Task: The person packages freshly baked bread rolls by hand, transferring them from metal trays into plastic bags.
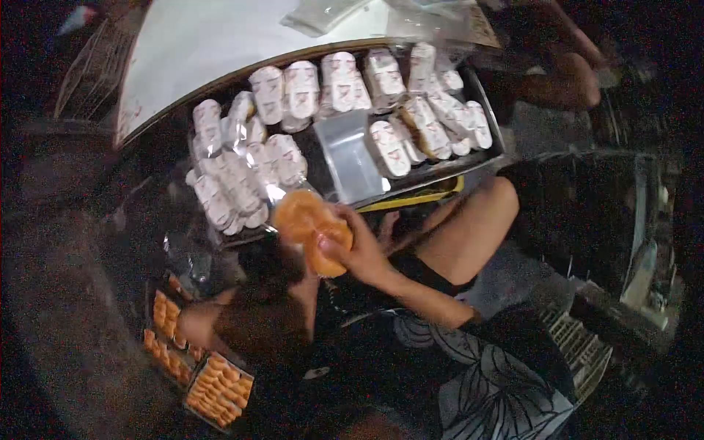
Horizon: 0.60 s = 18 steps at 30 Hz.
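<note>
Motion blurs the golden buns (301, 213) and the fingers of the right hand (356, 246) gripping them, while the left hand (303, 284) is too hidden and dark for its hold to be told. Red print on the white labels (341, 81) is too small to read. The top edge cuts off the white tabletop (213, 51) and clear plastic bags (319, 16).
</note>
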{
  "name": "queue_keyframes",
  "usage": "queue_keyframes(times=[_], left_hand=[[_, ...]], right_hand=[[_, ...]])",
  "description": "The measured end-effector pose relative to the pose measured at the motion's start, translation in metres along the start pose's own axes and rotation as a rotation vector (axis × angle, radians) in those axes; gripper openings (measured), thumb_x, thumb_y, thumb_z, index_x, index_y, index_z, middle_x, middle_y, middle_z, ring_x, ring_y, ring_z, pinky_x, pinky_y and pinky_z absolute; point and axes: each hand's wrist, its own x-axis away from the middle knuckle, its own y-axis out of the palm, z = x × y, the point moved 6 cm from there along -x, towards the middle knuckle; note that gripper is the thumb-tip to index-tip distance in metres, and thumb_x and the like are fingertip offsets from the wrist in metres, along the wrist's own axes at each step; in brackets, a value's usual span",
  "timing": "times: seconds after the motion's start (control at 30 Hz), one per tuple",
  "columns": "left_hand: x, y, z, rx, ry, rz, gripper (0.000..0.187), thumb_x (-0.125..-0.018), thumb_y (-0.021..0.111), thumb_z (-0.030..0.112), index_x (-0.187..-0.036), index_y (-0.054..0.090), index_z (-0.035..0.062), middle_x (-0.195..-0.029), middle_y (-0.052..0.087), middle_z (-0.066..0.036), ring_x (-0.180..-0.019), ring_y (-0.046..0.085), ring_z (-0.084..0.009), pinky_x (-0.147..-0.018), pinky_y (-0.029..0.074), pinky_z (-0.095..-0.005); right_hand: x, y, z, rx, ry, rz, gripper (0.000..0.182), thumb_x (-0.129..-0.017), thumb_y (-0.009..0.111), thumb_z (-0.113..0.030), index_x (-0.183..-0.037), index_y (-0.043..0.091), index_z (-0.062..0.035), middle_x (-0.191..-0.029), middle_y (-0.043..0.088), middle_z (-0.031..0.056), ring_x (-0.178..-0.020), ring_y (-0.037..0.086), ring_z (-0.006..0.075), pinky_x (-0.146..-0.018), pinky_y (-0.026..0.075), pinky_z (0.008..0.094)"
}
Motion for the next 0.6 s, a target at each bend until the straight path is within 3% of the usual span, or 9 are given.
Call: queue_keyframes(times=[0.07, 0.13, 0.23, 0.3, 0.4, 0.47, 0.5, 0.53, 0.6], left_hand=[[0.008, 0.03, -0.02, -0.565, 0.191, 0.256, 0.069, -0.073, 0.05, 0.052, -0.119, 0.036, 0.0034, -0.111, 0.045, -0.016, -0.104, 0.043, -0.0271, -0.086, 0.038, -0.0466], [0.009, 0.028, -0.019, -0.575, 0.23, 0.337, 0.065, -0.074, 0.05, 0.049, -0.118, 0.037, 0.0033, -0.11, 0.046, -0.015, -0.103, 0.044, -0.0265, -0.086, 0.038, -0.0459], [0.012, 0.023, -0.016, -0.489, 0.108, 0.308, 0.06, -0.075, 0.05, 0.044, -0.117, 0.038, 0.0032, -0.108, 0.047, -0.014, -0.101, 0.045, -0.0256, -0.085, 0.039, -0.0448], [0.013, 0.016, -0.026, -0.502, -0.105, 0.263, 0.056, -0.076, 0.05, 0.041, -0.117, 0.039, 0.0031, -0.107, 0.048, -0.014, -0.099, 0.046, -0.025, -0.085, 0.039, -0.0441], [0.01, 0.006, -0.031, -0.603, -0.537, 0.171, 0.051, -0.078, 0.05, 0.036, -0.115, 0.041, 0.003, -0.105, 0.049, -0.013, -0.097, 0.047, -0.0241, -0.085, 0.039, -0.043], [0.012, 0.001, -0.009, -0.706, -0.71, 0.132, 0.047, -0.079, 0.05, 0.033, -0.115, 0.042, 0.0029, -0.104, 0.05, -0.012, -0.096, 0.048, -0.0235, -0.084, 0.039, -0.0422], [0.007, -0.002, 0.009, -0.778, -0.693, 0.137, 0.046, -0.079, 0.05, 0.031, -0.114, 0.043, 0.0029, -0.103, 0.051, -0.012, -0.095, 0.049, -0.0232, -0.084, 0.039, -0.0419], [0.001, -0.004, 0.036, -0.859, -0.583, 0.153, 0.044, -0.079, 0.05, 0.029, -0.114, 0.043, 0.0029, -0.103, 0.051, -0.012, -0.095, 0.049, -0.0229, -0.084, 0.04, -0.0415], [-0.006, 0.013, 0.115, -1.112, -0.024, 0.271, 0.039, -0.078, 0.052, 0.033, -0.105, 0.05, 0.0044, -0.106, 0.051, -0.013, -0.091, 0.051, -0.0241, -0.078, 0.043, -0.0402]], right_hand=[[-0.015, -0.008, 0.006, 0.099, 0.054, 0.105, 0.073, -0.071, 0.065, -0.033, -0.12, 0.025, 0.0053, -0.112, 0.043, 0.0206, -0.105, 0.044, 0.0281, -0.09, 0.035, 0.0362], [-0.028, -0.014, -0.009, 0.258, -0.036, 0.281, 0.058, -0.074, 0.062, -0.019, -0.118, 0.03, 0.0025, -0.105, 0.044, 0.0153, -0.096, 0.047, 0.0228, -0.085, 0.038, 0.032], [-0.011, 0.009, -0.031, 0.373, -0.542, -0.041, 0.059, -0.074, 0.06, -0.015, -0.122, 0.028, -0.0013, -0.121, 0.034, 0.0173, -0.116, 0.031, 0.0283, -0.096, 0.026, 0.0354], [-0.003, 0.006, -0.03, 0.306, -0.453, -0.084, 0.067, -0.071, 0.063, -0.012, -0.127, 0.025, -0.0041, -0.122, 0.033, 0.0183, -0.111, 0.036, 0.0316, -0.092, 0.032, 0.0371], [-0.033, -0.017, -0.026, 0.63, -0.173, -0.123, 0.041, -0.076, 0.055, -0.019, -0.114, 0.043, -0.0077, -0.08, 0.055, 0.0221, -0.071, 0.055, 0.0361, -0.063, 0.044, 0.0414], [-0.079, -0.038, -0.052, 0.612, -0.318, 0.185, 0.023, -0.08, 0.049, -0.023, -0.091, 0.055, -0.0041, -0.061, 0.053, 0.0205, -0.058, 0.054, 0.0361, -0.055, 0.043, 0.0429], [-0.105, -0.045, -0.09, 0.588, -0.536, 0.356, 0.023, -0.079, 0.05, -0.022, -0.074, 0.056, -0.0011, -0.063, 0.054, 0.0203, -0.059, 0.054, 0.0352, -0.054, 0.042, 0.042], [-0.128, -0.045, -0.13, 0.512, -0.443, 0.357, 0.024, -0.078, 0.052, -0.023, -0.072, 0.057, -0.0004, -0.063, 0.054, 0.0197, -0.061, 0.054, 0.0347, -0.056, 0.043, 0.0408], [-0.158, -0.03, -0.206, 0.448, -0.758, 0.446, 0.02, -0.073, 0.057, -0.018, -0.078, 0.058, 0.0006, -0.067, 0.055, 0.0185, -0.066, 0.055, 0.0334, -0.061, 0.044, 0.0384]])
